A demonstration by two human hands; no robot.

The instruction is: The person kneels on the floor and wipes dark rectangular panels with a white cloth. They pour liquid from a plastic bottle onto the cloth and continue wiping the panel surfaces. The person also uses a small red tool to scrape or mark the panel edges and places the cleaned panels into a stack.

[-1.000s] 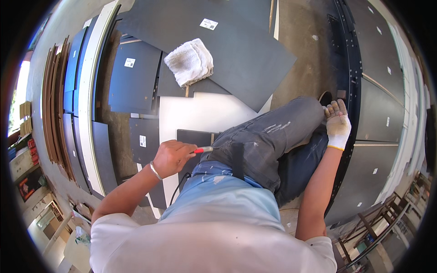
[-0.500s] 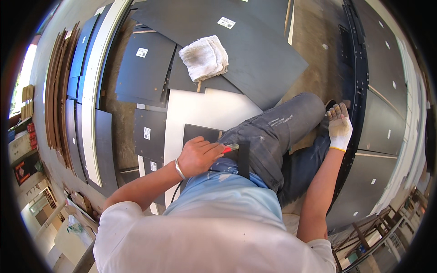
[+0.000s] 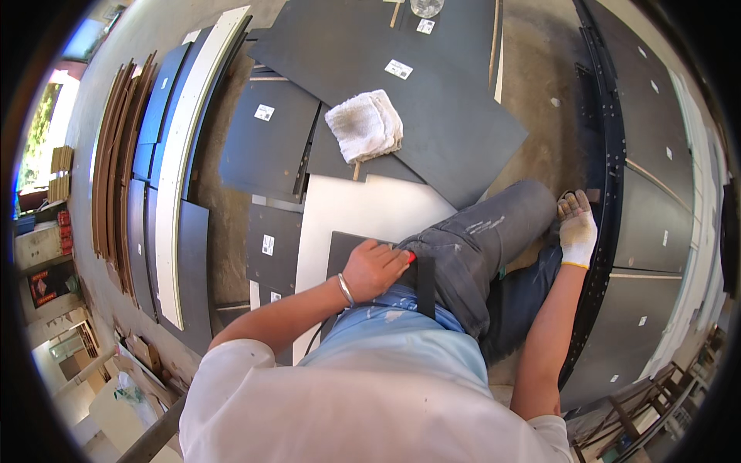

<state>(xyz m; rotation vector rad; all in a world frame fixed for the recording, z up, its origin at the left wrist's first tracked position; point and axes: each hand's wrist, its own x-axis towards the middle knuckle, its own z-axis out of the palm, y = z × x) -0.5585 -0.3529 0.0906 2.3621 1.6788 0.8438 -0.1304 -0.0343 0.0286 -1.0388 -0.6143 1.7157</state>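
Note:
My bare left hand point(image 3: 376, 270), with a silver bangle at the wrist, is closed over my lap. It grips a small red-handled tool point(image 3: 411, 257); only a red bit shows past the fingers, so its kind is unclear. Just right of it a flat black strip point(image 3: 426, 287) lies against my grey trousers point(image 3: 471, 255). My right hand point(image 3: 577, 231) wears a white knit glove with stained fingers. It is held out beyond my right knee with its fingers stretched, nothing seen in it, near a long black perforated metal bar point(image 3: 616, 154).
A folded white cloth pad point(image 3: 364, 126) rests on overlapping dark grey panels point(image 3: 455, 108). Nearer lies a white panel point(image 3: 340, 202). A clear jar point(image 3: 426, 7) stands at the far edge. Brown strips point(image 3: 116, 170) and a long white board point(image 3: 193, 154) lie left; more dark panels point(image 3: 652, 208) lie right.
My left hand has shifted slightly right and down, and the tool's pale end no longer shows. My right hand's fingers have curled slightly. The view has tilted, bringing the jar into sight.

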